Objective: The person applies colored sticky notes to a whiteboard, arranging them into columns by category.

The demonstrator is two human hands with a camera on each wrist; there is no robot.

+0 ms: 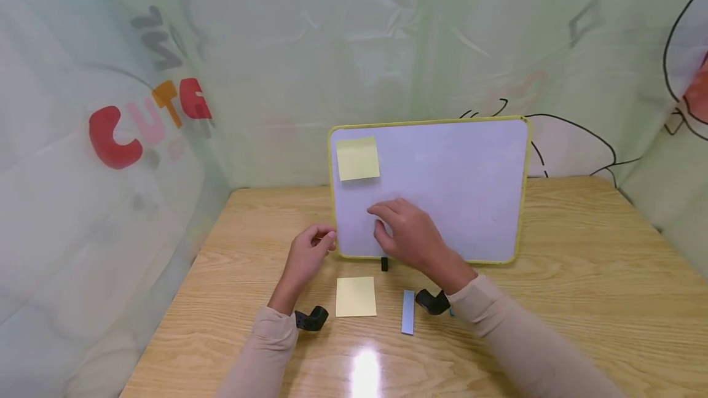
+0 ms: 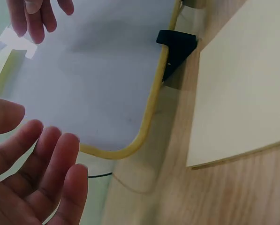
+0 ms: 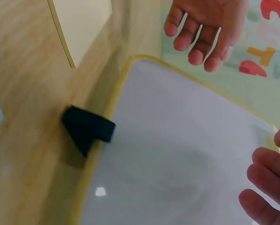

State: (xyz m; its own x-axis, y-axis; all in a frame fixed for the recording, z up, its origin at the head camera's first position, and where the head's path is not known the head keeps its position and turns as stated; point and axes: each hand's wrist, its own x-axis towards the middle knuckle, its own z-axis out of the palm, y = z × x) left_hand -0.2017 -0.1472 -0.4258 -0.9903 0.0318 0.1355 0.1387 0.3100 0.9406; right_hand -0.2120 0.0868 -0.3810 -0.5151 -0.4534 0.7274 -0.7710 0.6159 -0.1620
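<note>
A whiteboard (image 1: 453, 195) with a yellow frame stands upright on the table. One pale yellow sticky note (image 1: 357, 159) is on its upper left corner. My right hand (image 1: 412, 235) hovers before the board's lower left part, below that note, fingers bent loosely around nothing. Beside the board's left edge is my left hand (image 1: 310, 255); the left wrist view shows its relaxed fingers (image 2: 60, 159) apart from the frame, holding nothing. On the table in front of the board lies a pale yellow sticky note pad (image 1: 356, 297), its thickness visible in the left wrist view.
A black foot (image 3: 86, 129) clips the board's lower edge. Right of the pad lies a light blue strip (image 1: 407, 312); a small blue thing near the right sleeve is mostly hidden. Black devices (image 1: 312, 319) sit at both wrists. A printed curtain (image 1: 276, 78) hangs behind the wooden table (image 1: 597, 275).
</note>
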